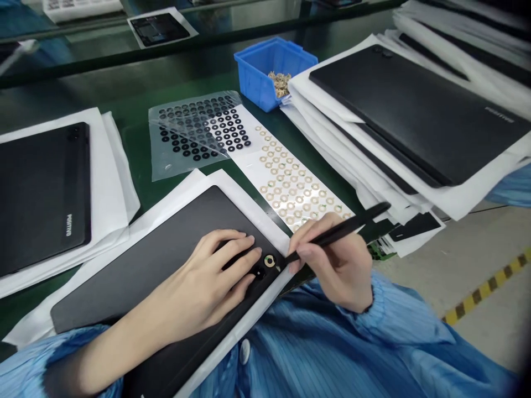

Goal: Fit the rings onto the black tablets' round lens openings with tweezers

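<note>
1 black tablet (166, 254) lies back-up on white paper (33, 326) on the green bench (130, 127), right up by the worker's blue smock (323, 342). Its long axis runs diag., near L to far R, w/ the camera end pointing R. The L hand (211, 276) is laid across the back, fingers loosely spread & gripping nothing, tips twd the camera corner. The R hand (340, 265) pinches 1 slim black tool (348, 224) btw. thumb & fingers, low on the shaft. Tool slants: tip down & L, butt up & R, approx. in line w/ the tablet's length. Tip is just beside 1 pale ring (269, 261) at the camera corner; can't tell if they touch.

Beyond: a sheet of pale rings (286, 166), a sheet of black rings (199, 130) partly under clear film, & a blue bin (257, 83) w/ small tan bits. 2 more: an L-side tablet (37, 193) on paper, lettered POSITIVO, & an R-side tablet (415, 110) atop a stack.
</note>
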